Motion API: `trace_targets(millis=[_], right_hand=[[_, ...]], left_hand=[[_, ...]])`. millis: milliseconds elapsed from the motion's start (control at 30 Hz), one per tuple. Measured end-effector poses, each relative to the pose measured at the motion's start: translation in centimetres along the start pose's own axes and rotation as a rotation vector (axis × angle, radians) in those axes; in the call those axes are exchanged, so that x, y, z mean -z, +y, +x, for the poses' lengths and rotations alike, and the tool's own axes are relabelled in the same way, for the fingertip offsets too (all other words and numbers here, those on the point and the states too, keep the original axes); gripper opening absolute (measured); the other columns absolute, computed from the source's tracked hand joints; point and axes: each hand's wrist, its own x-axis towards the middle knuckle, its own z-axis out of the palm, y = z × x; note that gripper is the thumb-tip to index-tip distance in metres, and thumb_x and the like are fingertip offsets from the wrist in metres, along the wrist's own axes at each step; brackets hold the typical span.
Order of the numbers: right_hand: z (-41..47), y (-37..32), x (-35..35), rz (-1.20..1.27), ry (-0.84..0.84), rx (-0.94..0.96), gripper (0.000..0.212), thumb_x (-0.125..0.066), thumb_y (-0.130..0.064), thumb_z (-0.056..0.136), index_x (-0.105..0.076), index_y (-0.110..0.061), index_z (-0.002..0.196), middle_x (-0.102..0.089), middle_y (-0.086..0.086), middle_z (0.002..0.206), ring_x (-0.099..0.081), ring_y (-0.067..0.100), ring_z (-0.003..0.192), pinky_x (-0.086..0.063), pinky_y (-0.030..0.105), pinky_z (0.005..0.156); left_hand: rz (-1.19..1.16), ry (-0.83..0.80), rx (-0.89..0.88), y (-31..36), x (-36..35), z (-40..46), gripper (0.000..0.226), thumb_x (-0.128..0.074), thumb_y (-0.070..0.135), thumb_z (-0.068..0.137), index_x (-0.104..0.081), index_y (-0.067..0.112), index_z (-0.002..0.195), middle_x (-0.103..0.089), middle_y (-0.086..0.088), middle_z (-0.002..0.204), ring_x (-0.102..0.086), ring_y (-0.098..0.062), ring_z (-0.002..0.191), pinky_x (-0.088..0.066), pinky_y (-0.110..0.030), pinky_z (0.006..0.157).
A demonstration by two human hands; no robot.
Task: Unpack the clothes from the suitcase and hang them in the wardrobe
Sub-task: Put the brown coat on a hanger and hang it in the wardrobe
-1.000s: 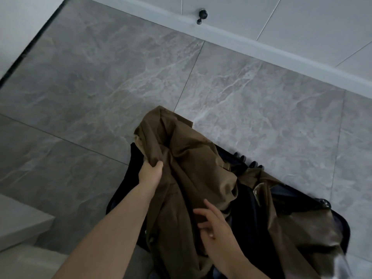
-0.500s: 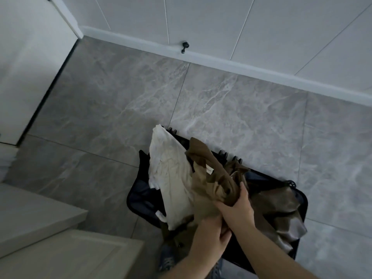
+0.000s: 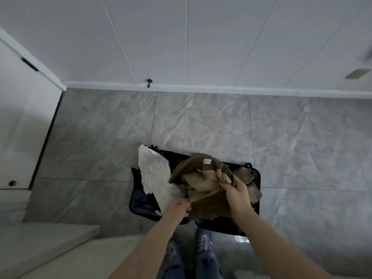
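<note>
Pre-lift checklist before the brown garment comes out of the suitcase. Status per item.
1. Left hand grips the brown garment: ok.
2. Right hand grips it at the bunched top: ok.
3. Garment free of the white garment: not ok, they overlap at the left hand.
4. Garment clear of the suitcase: not ok, it hangs over the open case.
5. Other brown cloth in the case not snagged: cannot tell.
6. Hanger or wardrobe rail in view: not ok.
</note>
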Motion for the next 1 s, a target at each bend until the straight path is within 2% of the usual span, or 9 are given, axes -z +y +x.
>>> trace_targets(millis=[133, 200, 267, 400, 600, 667, 767, 900, 1000], right_hand=[[-5.1, -4.2, 2.3, -0.067, -0.063, 0.188, 0.020, -0.066, -0.009, 0.091, -0.073, -0.027, 0.098, -0.076, -0.005, 0.093, -0.070, 0.009, 0.092, -0.057, 0.030, 0.086], [-7.4, -6.1, 3.6, -0.065, -0.068, 0.252, 0.023, -0.065, -0.008, 0.091, -0.072, -0.029, 0.099, -0.076, -0.008, 0.094, -0.069, 0.003, 0.090, -0.055, 0.021, 0.082], [-9.4, -7.8, 4.9, -0.064, -0.049, 0.317, 0.025, -0.066, -0.009, 0.090, -0.072, -0.032, 0.098, -0.076, -0.008, 0.095, -0.070, 0.007, 0.093, -0.056, 0.024, 0.083], [-13.0, -11.3, 7.5, -0.117, -0.026, 0.465, 0.024, -0.071, -0.013, 0.088, -0.073, -0.035, 0.097, -0.076, -0.010, 0.093, -0.071, 0.008, 0.093, -0.058, 0.033, 0.086], [-20.5, -14.2, 11.3, -0.166, 0.080, 0.658, 0.020, -0.075, -0.011, 0.082, -0.076, -0.029, 0.090, -0.075, -0.015, 0.083, -0.070, 0.001, 0.083, -0.051, 0.017, 0.071], [-23.2, -14.4, 12.1, -0.164, 0.092, 0.690, 0.016, -0.076, -0.010, 0.082, -0.076, -0.024, 0.090, -0.075, -0.011, 0.083, -0.070, 0.004, 0.083, -0.051, 0.018, 0.071], [-27.6, -14.5, 13.1, -0.153, 0.088, 0.735, 0.009, -0.076, -0.012, 0.083, -0.076, -0.017, 0.090, -0.075, -0.004, 0.084, -0.071, 0.010, 0.082, -0.055, 0.025, 0.071], [-32.8, -14.1, 13.9, -0.123, 0.119, 0.791, 0.002, -0.074, -0.009, 0.085, -0.073, -0.010, 0.086, -0.071, 0.004, 0.078, -0.067, 0.014, 0.074, -0.052, 0.025, 0.068], [-36.3, -13.3, 15.2, -0.123, 0.212, 0.802, 0.006, -0.072, -0.016, 0.087, -0.072, -0.010, 0.090, -0.070, 0.010, 0.082, -0.067, 0.025, 0.080, -0.052, 0.034, 0.071]], left_hand=[[-0.057, 0.041, 0.043, 1.9, -0.9, -3.9, 0.019, -0.048, 0.020, 0.101, -0.058, 0.010, 0.114, -0.064, -0.001, 0.089, -0.060, -0.014, 0.077, -0.041, -0.031, 0.079], [-0.079, 0.060, 0.007, 3.0, -1.6, -6.2, 0.017, -0.049, 0.018, 0.100, -0.059, 0.008, 0.110, -0.064, -0.003, 0.085, -0.061, -0.017, 0.075, -0.043, -0.030, 0.069], [-0.108, 0.068, -0.058, 4.1, -2.2, -9.0, 0.014, -0.046, 0.012, 0.101, -0.058, 0.008, 0.108, -0.062, -0.007, 0.082, -0.057, -0.018, 0.070, -0.040, -0.026, 0.059], [-0.003, 0.064, -0.228, 5.5, -2.5, -13.0, 0.025, -0.049, 0.009, 0.099, -0.056, 0.010, 0.123, -0.065, -0.011, 0.099, -0.063, -0.022, 0.081, -0.046, -0.022, 0.057], [0.221, 0.092, -0.436, 8.0, -3.1, -16.6, 0.029, -0.054, 0.020, 0.095, -0.057, 0.013, 0.123, -0.069, -0.007, 0.110, -0.068, -0.022, 0.093, -0.056, -0.036, 0.078], [0.343, 0.117, -0.557, 8.6, -4.2, -18.7, 0.024, -0.059, 0.025, 0.093, -0.054, 0.018, 0.115, -0.065, 0.001, 0.106, -0.064, -0.021, 0.099, -0.052, -0.038, 0.090], [0.464, 0.068, -0.791, 9.2, -6.5, -22.6, 0.021, -0.068, 0.021, 0.088, -0.054, 0.026, 0.102, -0.058, 0.013, 0.090, -0.059, -0.012, 0.088, -0.047, -0.029, 0.081], [0.747, 0.092, -1.000, 8.7, -8.6, -23.1, 0.021, -0.064, 0.025, 0.090, -0.059, 0.017, 0.109, -0.065, -0.002, 0.102, -0.061, -0.021, 0.095, -0.037, -0.021, 0.074], [0.702, 0.022, -1.078, 8.9, -9.3, -24.2, 0.015, -0.053, 0.016, 0.093, -0.065, 0.019, 0.101, -0.069, 0.001, 0.100, -0.063, -0.019, 0.093, -0.047, -0.029, 0.076]])
